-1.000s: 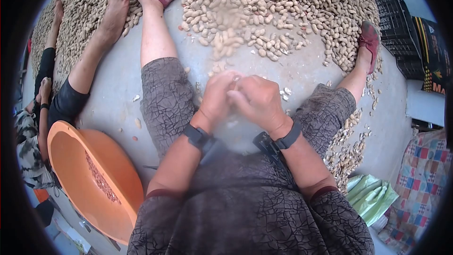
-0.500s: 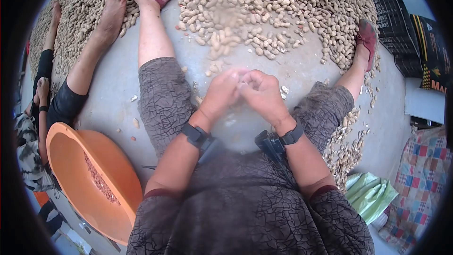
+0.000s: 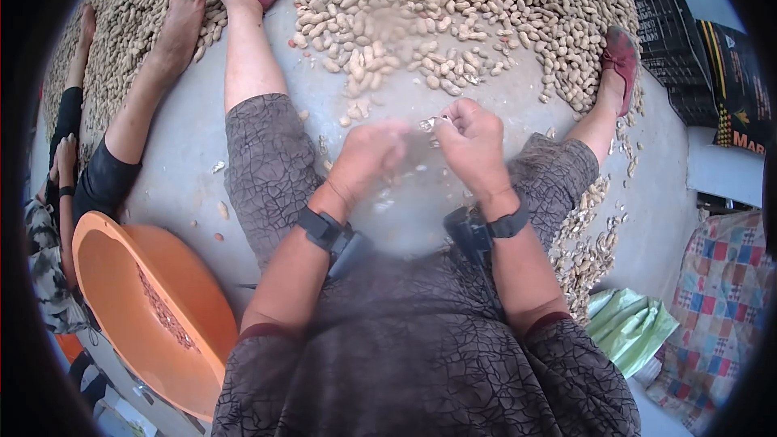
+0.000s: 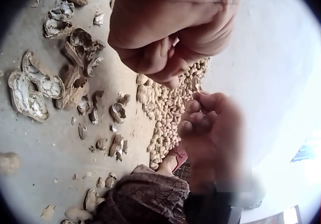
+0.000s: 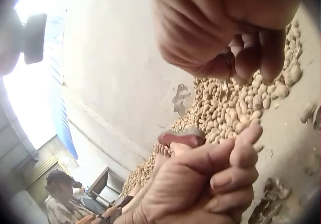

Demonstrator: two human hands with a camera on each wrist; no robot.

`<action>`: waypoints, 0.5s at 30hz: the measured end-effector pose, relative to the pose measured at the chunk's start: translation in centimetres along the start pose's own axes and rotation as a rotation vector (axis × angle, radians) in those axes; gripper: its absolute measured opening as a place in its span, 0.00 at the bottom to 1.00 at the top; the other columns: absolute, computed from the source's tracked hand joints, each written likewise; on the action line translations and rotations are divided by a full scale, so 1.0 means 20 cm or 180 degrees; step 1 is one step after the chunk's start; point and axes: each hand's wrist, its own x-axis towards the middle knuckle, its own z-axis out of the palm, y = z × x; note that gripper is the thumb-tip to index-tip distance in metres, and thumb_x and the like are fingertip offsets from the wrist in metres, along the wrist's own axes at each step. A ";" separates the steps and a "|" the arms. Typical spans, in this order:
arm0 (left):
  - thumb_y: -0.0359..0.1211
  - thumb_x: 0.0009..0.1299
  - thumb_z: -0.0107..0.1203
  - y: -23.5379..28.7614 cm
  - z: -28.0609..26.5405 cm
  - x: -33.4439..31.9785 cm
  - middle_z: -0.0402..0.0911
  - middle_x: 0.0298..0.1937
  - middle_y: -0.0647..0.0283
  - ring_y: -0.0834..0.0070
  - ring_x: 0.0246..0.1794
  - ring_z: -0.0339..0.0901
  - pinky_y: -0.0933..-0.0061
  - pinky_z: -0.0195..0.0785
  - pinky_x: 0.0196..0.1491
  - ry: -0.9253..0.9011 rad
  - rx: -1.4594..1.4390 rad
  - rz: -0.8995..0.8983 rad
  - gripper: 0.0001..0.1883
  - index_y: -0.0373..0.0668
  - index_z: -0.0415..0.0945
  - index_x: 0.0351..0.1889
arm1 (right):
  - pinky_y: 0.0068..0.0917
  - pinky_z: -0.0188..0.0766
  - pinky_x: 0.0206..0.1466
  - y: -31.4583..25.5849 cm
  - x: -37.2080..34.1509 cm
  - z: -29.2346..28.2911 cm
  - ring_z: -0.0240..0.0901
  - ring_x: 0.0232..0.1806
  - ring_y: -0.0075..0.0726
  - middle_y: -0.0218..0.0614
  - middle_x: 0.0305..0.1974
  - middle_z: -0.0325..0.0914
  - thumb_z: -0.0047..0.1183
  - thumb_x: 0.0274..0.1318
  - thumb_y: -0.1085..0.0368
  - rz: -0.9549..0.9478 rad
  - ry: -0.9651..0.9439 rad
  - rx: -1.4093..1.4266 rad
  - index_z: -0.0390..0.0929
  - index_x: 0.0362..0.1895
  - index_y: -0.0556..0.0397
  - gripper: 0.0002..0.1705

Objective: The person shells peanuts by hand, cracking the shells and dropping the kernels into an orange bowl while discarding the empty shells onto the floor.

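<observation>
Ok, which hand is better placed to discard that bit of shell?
Probably the right hand: it pinches the shell piece, and the scattered shells lie on its side. The left hand is apart from the piece, nearer the orange tub.

The grey floor (image 3: 182,142) carries a broad heap of peanuts (image 3: 486,0) ahead of the fingers (image 3: 463,115), thinning to loose ones nearer them. Split empty shells (image 4: 32,96) and small shell bits lie scattered below the fingers. A strip of broken shells (image 3: 587,263) lies to their right and nearer the body, beside a crumpled green sack (image 3: 627,332). Left of the fingers, also nearer the body, sits an orange basin (image 3: 190,283); a few loose pieces lie between.
</observation>
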 end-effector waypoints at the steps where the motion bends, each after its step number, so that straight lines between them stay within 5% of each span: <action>1: 0.30 0.70 0.44 0.00 -0.02 0.01 0.67 0.21 0.72 0.88 0.18 0.59 0.87 0.51 0.20 0.0155 -0.0112 0.0020 0.13 0.34 0.70 0.49 | 0.18 0.64 0.25 0.02 0.01 -0.04 0.66 0.22 0.17 0.29 0.21 0.75 0.51 0.47 0.73 -0.0226 -0.0247 0.0106 0.75 0.27 0.60 0.03; 2: 0.30 0.70 0.43 -0.01 -0.03 0.01 0.67 0.21 0.72 0.87 0.18 0.58 0.88 0.50 0.20 0.0307 -0.0224 0.0039 0.12 0.34 0.70 0.48 | 0.18 0.64 0.25 0.04 0.01 -0.09 0.66 0.22 0.17 0.29 0.21 0.75 0.51 0.47 0.73 -0.0223 -0.0256 0.0096 0.75 0.27 0.60 0.03; 4: 0.29 0.70 0.43 0.01 -0.03 0.01 0.67 0.21 0.72 0.87 0.18 0.58 0.88 0.49 0.20 0.0346 -0.0217 0.0086 0.12 0.33 0.70 0.47 | 0.18 0.66 0.28 0.03 0.02 -0.19 0.68 0.23 0.19 0.30 0.23 0.76 0.53 0.48 0.72 0.0329 -0.1787 0.0530 0.78 0.29 0.60 0.04; 5: 0.29 0.70 0.42 0.02 -0.02 0.00 0.66 0.20 0.71 0.87 0.18 0.58 0.88 0.49 0.19 0.0384 -0.0193 0.0132 0.12 0.32 0.71 0.46 | 0.18 0.66 0.28 0.02 0.03 -0.21 0.68 0.23 0.19 0.30 0.23 0.76 0.53 0.48 0.72 0.0327 -0.1795 0.0525 0.78 0.29 0.60 0.04; 7: 0.27 0.69 0.42 0.04 -0.01 -0.01 0.67 0.21 0.71 0.87 0.18 0.58 0.88 0.48 0.19 0.0406 -0.0188 0.0130 0.12 0.32 0.70 0.46 | 0.21 0.67 0.31 0.00 0.05 -0.22 0.70 0.25 0.22 0.30 0.22 0.76 0.55 0.48 0.70 0.0580 -0.0751 -0.0220 0.79 0.31 0.60 0.06; 15: 0.22 0.64 0.40 0.03 -0.02 0.01 0.72 0.27 0.67 0.88 0.18 0.60 0.88 0.49 0.18 0.0417 -0.0373 0.0076 0.14 0.32 0.70 0.47 | 0.35 0.70 0.36 0.17 0.13 -0.01 0.76 0.30 0.48 0.44 0.26 0.78 0.55 0.44 0.67 -0.0450 -0.0479 -0.1747 0.79 0.29 0.50 0.05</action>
